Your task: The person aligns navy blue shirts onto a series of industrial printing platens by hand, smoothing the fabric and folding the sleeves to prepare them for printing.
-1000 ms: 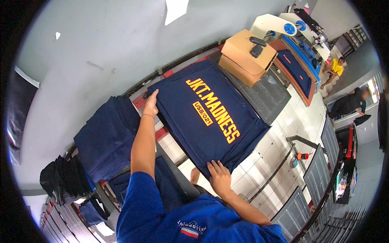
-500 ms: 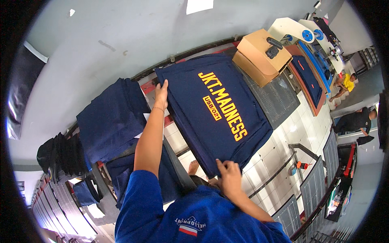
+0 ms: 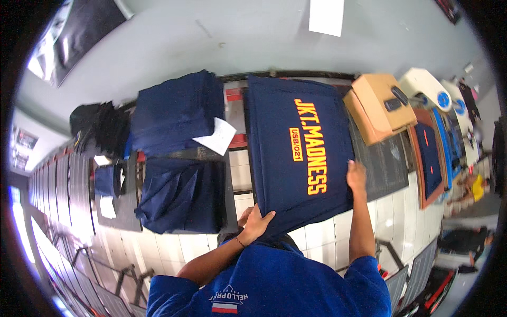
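A navy shirt (image 3: pixel 285 179) printed with yellow, red-edged lettering lies spread flat on a board in front of me. At its near left corner, my left hand (image 3: pixel 255 224) is closed on the fabric, thumb on top and the other fingers partly hidden. My right hand (image 3: pixel 356 176) is at the shirt's right edge, fingers bent against the cloth; their tips are partly hidden. Left of the shirt is a tall stack of folded navy cloth (image 3: pixel 177 113) with a white paper sheet (image 3: pixel 217 136) on it. Nearer me lies a looser navy pile (image 3: pixel 185 195).
A cardboard box (image 3: pixel 377 108) with a black device on top stands right of the shirt. Beyond it is a press machine (image 3: pixel 425 92) by a board holding another navy piece (image 3: pixel 429 153). Black garments (image 3: pixel 100 127) are piled far left. Two people are off to the right.
My view has turned, so the shirt now sits straighter. My left hand has gone from the far left edge to the near left corner, my right hand from the near edge to the right edge.
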`<state>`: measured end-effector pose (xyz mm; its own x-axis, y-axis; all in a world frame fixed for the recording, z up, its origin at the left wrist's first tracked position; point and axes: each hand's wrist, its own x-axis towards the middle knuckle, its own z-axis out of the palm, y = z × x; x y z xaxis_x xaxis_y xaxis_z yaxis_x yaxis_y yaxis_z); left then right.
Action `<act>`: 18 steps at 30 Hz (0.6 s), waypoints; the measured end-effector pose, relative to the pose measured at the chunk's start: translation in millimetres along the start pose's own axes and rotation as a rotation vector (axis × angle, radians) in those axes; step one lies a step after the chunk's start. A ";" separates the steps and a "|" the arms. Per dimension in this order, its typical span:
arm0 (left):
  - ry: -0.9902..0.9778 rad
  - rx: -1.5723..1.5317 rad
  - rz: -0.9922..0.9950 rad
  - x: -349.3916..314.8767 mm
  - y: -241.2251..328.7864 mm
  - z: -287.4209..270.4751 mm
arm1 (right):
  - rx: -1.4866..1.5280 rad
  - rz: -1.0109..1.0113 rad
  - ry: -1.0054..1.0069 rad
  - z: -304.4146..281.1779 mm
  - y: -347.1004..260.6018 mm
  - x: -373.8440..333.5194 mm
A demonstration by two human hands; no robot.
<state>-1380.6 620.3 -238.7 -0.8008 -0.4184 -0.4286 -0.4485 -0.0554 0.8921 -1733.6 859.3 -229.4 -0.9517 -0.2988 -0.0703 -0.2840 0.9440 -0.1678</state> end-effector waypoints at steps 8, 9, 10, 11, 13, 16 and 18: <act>-0.249 -0.084 -0.277 -66.4 -38.3 -19.1 | 0.385 -0.575 0.509 -10.7 -151.3 -44.8; -0.230 -0.115 -0.305 -79.1 -42.9 -27.7 | 0.552 -0.570 0.245 -21.0 -183.8 -69.7; -0.086 -0.058 -0.284 -90.5 -40.3 -37.3 | 0.761 -0.609 0.251 -4.0 -209.4 -89.5; 0.059 -0.009 -0.275 -106.9 -39.8 -46.6 | 0.729 -0.756 0.146 -15.3 -236.9 -111.3; 0.367 -0.064 -0.244 -126.8 -52.7 -65.9 | 0.893 -0.902 -0.313 6.4 -280.6 -138.8; 0.887 -0.126 -0.162 -131.9 -95.1 -90.2 | 0.775 -0.981 -0.627 46.1 -349.8 -168.3; 1.101 0.153 -0.021 -122.8 -77.5 -114.7 | 0.633 -0.838 -0.466 87.7 -380.8 -169.1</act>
<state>-1202.0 572.0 -238.8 -0.0368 -0.9992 -0.0142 -0.5629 0.0090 0.8265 -1454.3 538.1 -239.9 -0.3181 -0.9473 -0.0381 -0.5725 0.2240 -0.7887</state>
